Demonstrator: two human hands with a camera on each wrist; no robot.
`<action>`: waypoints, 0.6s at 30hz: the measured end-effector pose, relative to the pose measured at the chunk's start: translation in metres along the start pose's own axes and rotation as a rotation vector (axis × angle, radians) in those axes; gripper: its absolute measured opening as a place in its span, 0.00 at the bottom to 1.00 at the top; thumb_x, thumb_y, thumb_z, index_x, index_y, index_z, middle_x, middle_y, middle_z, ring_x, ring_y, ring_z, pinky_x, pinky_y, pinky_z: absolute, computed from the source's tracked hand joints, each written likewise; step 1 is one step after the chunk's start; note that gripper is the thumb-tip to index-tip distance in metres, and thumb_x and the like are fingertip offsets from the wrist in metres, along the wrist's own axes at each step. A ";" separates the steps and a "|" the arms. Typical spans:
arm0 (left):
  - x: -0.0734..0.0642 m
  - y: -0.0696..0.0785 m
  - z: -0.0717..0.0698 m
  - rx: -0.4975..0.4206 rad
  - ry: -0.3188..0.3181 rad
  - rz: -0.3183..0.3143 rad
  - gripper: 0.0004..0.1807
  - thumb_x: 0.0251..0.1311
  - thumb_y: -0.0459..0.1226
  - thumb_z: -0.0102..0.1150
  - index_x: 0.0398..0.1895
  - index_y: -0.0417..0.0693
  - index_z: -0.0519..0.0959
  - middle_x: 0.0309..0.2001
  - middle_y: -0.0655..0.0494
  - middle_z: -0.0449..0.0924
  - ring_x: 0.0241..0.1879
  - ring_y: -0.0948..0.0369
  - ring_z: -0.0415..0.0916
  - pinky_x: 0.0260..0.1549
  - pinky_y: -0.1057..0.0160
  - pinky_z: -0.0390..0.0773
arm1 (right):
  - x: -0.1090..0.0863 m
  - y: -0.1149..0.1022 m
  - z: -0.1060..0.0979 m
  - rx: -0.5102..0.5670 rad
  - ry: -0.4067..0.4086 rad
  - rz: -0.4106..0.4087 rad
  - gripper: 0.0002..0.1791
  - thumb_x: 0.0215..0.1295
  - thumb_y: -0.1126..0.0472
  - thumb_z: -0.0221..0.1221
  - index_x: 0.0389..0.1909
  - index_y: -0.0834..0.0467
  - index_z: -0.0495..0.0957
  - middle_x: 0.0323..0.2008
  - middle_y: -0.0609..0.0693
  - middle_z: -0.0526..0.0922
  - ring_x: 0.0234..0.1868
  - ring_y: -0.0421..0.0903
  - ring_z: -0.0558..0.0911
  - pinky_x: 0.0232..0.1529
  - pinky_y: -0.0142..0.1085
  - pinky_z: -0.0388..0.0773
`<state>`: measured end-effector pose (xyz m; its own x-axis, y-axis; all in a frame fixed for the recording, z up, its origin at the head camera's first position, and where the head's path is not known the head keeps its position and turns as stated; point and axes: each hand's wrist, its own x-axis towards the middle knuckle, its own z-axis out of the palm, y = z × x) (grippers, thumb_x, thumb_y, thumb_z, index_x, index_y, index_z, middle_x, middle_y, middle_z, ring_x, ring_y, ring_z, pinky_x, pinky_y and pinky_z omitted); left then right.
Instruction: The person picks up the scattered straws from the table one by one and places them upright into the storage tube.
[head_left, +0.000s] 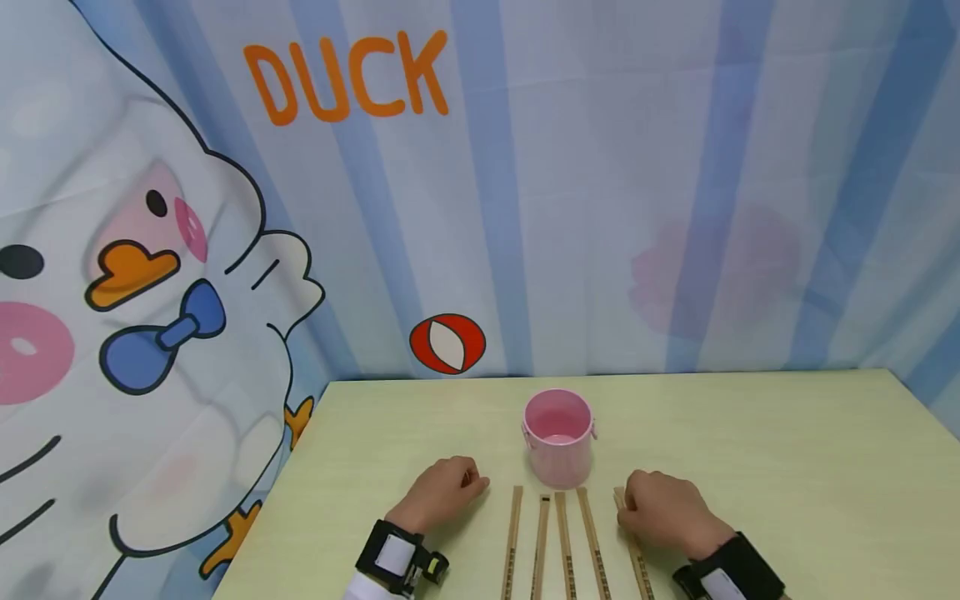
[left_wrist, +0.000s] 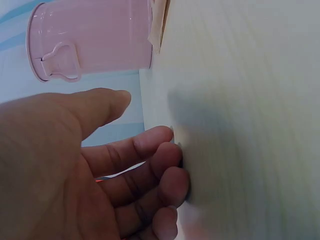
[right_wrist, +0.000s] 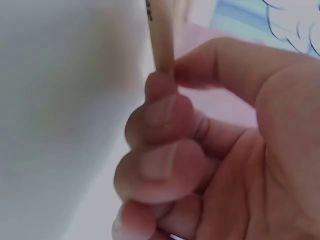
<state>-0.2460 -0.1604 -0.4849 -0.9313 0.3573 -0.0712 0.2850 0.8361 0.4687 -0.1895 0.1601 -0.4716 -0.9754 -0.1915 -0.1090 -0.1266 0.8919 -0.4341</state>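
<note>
My right hand [head_left: 670,510] pinches a slim tan stick with dark print [head_left: 639,567] at the right end of a row. In the right wrist view, thumb and forefinger close on that stick [right_wrist: 162,35], the other fingers curled below. My left hand [head_left: 441,493] holds nothing; its fingers are loosely bent, fingertips right at the tabletop in the left wrist view. Between the hands lie several similar tan sticks [head_left: 564,546], roughly side by side, dark print toward their near ends. A pink bucket [head_left: 561,458] stands upright just behind them.
The pale wood-look table [head_left: 810,467] ends at the back against a striped blue curtain [head_left: 570,208] with a large duck drawing [head_left: 225,400] at the left. Black bands with small devices [head_left: 397,557] are strapped to both wrists.
</note>
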 end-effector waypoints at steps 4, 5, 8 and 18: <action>0.001 -0.002 0.001 -0.004 0.000 0.003 0.14 0.69 0.46 0.60 0.28 0.48 0.77 0.20 0.61 0.68 0.22 0.65 0.65 0.25 0.66 0.63 | -0.002 -0.003 -0.027 0.045 0.064 -0.065 0.23 0.59 0.63 0.59 0.09 0.49 0.59 0.11 0.41 0.54 0.15 0.39 0.56 0.21 0.33 0.49; 0.001 -0.002 0.001 -0.005 0.001 0.004 0.14 0.69 0.46 0.60 0.28 0.48 0.78 0.20 0.60 0.69 0.22 0.65 0.65 0.25 0.66 0.64 | -0.003 -0.004 -0.036 0.050 0.083 -0.085 0.23 0.60 0.62 0.58 0.10 0.49 0.60 0.12 0.41 0.54 0.16 0.39 0.56 0.21 0.33 0.50; 0.001 -0.003 0.001 -0.009 0.002 -0.003 0.13 0.69 0.46 0.59 0.30 0.48 0.78 0.21 0.61 0.70 0.22 0.65 0.66 0.25 0.66 0.64 | -0.006 -0.011 -0.063 0.038 0.167 -0.152 0.21 0.64 0.61 0.57 0.12 0.48 0.64 0.13 0.41 0.56 0.17 0.39 0.57 0.21 0.33 0.52; 0.002 0.000 0.000 -0.022 -0.001 -0.002 0.12 0.69 0.46 0.59 0.30 0.50 0.78 0.20 0.61 0.71 0.21 0.65 0.65 0.24 0.66 0.65 | -0.010 -0.043 -0.142 0.027 0.728 -0.438 0.11 0.65 0.63 0.62 0.23 0.50 0.77 0.15 0.40 0.69 0.17 0.32 0.62 0.21 0.31 0.58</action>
<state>-0.2476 -0.1599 -0.4856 -0.9317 0.3560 -0.0725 0.2783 0.8276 0.4874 -0.2000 0.1823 -0.3248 -0.7132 -0.1977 0.6725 -0.5248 0.7866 -0.3253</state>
